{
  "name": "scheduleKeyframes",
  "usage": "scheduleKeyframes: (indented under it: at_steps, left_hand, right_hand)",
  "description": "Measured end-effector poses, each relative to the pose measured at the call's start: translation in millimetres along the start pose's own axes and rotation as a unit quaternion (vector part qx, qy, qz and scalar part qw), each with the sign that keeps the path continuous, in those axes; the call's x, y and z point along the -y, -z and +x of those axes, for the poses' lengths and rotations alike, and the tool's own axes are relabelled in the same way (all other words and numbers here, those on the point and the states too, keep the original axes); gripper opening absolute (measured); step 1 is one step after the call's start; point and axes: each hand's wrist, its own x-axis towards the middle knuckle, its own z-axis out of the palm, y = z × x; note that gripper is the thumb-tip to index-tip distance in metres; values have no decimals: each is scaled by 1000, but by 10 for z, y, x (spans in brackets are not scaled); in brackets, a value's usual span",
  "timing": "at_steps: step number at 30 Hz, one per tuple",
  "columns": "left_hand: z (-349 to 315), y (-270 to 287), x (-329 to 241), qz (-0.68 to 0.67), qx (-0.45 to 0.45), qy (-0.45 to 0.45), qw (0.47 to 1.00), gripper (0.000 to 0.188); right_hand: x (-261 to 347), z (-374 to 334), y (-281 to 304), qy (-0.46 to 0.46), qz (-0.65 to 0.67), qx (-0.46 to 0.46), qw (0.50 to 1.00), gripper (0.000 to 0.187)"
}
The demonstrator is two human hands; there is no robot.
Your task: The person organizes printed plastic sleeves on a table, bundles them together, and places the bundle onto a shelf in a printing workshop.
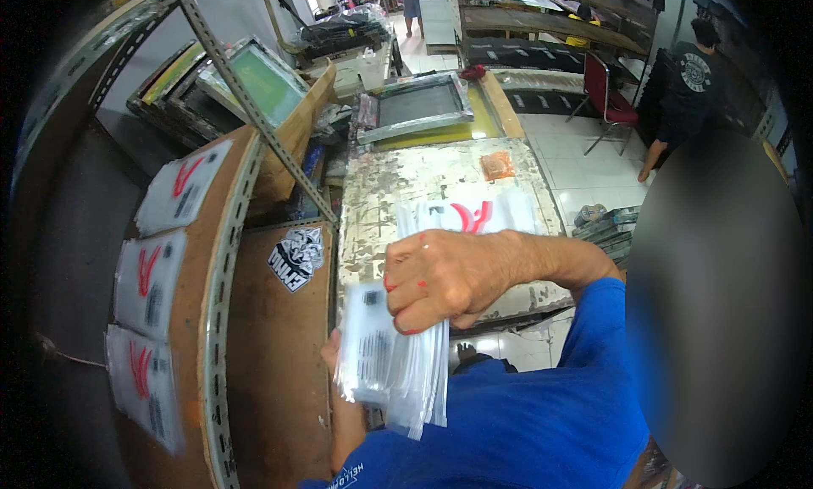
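Observation:
In front of my body is a stack of clear-white printed plastic bags (pixel 377 353), its lower edges fanned out loosely. My left hand (pixel 332 351) grips the stack from its left side, mostly hidden behind it. Over the upper right of the stack, my right hand (pixel 453 277) is closed with curled fingers on the bags' edge; its thumb is hidden. Red smears show on the right hand's fingers. Just beyond that hand, more white bags (pixel 517 211) with a red mark lie on the worn, paint-flecked table (pixel 373 180).
A metal-framed shelf (pixel 222 320) at the left bears several bag piles (pixel 152 277) with red marks. Printing frames (pixel 415 104) and a small orange packet (pixel 497 165) rest on the table. At the far right are a red chair (pixel 611 99) and a person (pixel 690 87) in dark clothes.

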Motion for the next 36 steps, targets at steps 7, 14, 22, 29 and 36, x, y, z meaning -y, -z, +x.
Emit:
scheduleKeyframes:
  at_steps: [7, 14, 22, 29, 36]
  left_hand:
    - [849, 304, 89, 334, -103, 133, 927, 48]
    - [1201, 170, 98, 357, -138, 38, 923, 35]
    - [1033, 286, -108, 180, -128, 134, 966, 40]
    - [881, 599, -234, 252, -113, 150, 949, 42]
    - [681, 606, -665, 385, -66, 105, 915, 34]
  right_hand:
    - [-188, -835, -173, -122, -57, 76, 988, 14]
    - [-169, -1887, -770, -348, -152, 36, 925, 4]
    - [22, -2556, -2355, -583, 9, -688, 433, 42]
    - [569, -2644, -3172, -558, 392, -683, 262, 68]
    - [302, -2340, -2901, -587, 528, -559, 253, 56]
